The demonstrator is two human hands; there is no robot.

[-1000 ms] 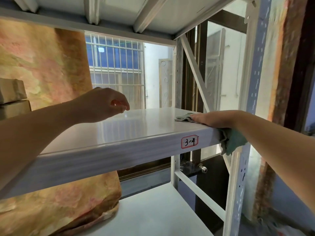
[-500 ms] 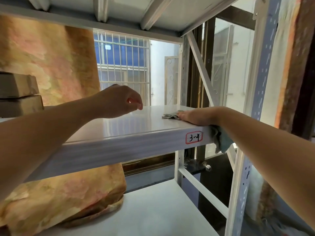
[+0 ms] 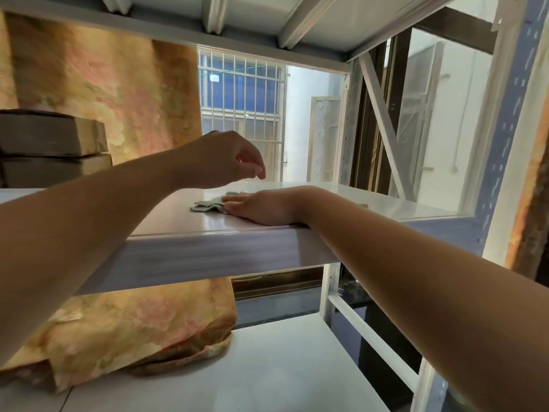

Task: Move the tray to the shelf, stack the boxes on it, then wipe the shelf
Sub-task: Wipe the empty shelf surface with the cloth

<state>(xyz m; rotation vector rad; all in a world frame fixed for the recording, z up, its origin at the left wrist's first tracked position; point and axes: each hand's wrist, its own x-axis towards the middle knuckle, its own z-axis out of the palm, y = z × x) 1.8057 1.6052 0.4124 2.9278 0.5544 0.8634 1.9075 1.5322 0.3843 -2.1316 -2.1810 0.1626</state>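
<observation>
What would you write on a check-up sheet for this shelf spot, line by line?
Surface: glossy pale metal shelf, reflecting light.
Job's things: crumpled grey-green wiping cloth lies on the shelf; two brown cardboard boxes stacked at its left end; tray not seen.
Clutter: orange-pink patterned fabric bundle on the lower shelf.
Hands: right hand pressed flat on the cloth; left hand hovers above the shelf, fingers loosely curled, holding nothing.
Cables: nothing seen.
Surroundings: barred window behind; blue-and-white perforated upright post at right.
</observation>
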